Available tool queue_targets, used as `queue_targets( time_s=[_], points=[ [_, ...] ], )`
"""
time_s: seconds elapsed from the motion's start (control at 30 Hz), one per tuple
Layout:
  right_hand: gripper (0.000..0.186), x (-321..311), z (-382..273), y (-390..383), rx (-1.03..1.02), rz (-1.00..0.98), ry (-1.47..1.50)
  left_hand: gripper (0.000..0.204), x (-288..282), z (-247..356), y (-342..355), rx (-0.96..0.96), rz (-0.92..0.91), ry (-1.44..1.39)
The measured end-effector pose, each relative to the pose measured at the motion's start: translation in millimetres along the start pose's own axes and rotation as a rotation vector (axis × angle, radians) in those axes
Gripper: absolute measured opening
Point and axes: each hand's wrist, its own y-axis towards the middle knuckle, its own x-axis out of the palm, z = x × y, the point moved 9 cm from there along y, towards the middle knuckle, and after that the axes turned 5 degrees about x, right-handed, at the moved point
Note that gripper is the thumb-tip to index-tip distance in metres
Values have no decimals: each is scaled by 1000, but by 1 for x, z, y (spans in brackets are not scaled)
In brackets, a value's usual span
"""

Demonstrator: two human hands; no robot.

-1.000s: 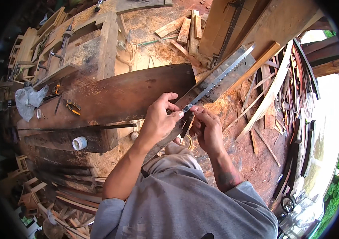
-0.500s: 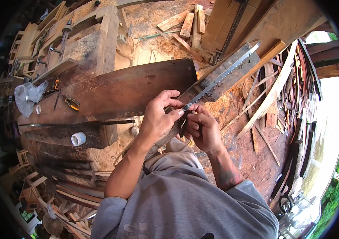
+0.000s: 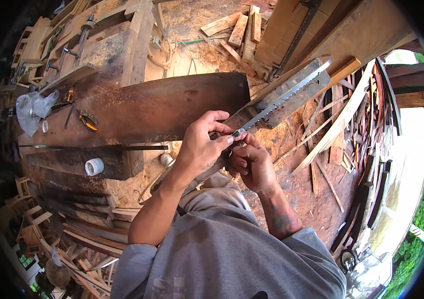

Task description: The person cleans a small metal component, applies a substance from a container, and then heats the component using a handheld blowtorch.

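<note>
A long toothed saw blade [image 3: 287, 95] runs diagonally from between my hands toward the far right, lying over a worn grey board [image 3: 305, 88]. My left hand [image 3: 203, 142] pinches the blade's near end between thumb and fingers. Close against that end, my right hand [image 3: 255, 167] is closed, its fingers curled around something dark that is mostly hidden. To the left of the blade lies a wide dark-brown plank [image 3: 157, 107].
Pliers with yellow-black handles [image 3: 88, 120], a clear plastic bag [image 3: 35, 110] and a white tub [image 3: 93, 167] rest at the left. Wood offcuts [image 3: 239, 31] lie on the sawdust-covered floor ahead. Long thin wood strips [image 3: 339, 117] are heaped at the right.
The view has shifted slightly. My left hand keeps its pinch on the blade's end; the right fingers have shifted a little, and the dark tip below them shows less.
</note>
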Motion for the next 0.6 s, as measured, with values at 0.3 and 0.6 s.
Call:
queue_targets(
  time_s=[0.3,0.6],
  points=[
    [36,-22,-18,-28,-223,261,-498,57,-4,3,-2,-13,-8,10],
    [65,27,-42,-63,-867,264,-1672,54,-43,30,-26,140,114,97]
  ],
)
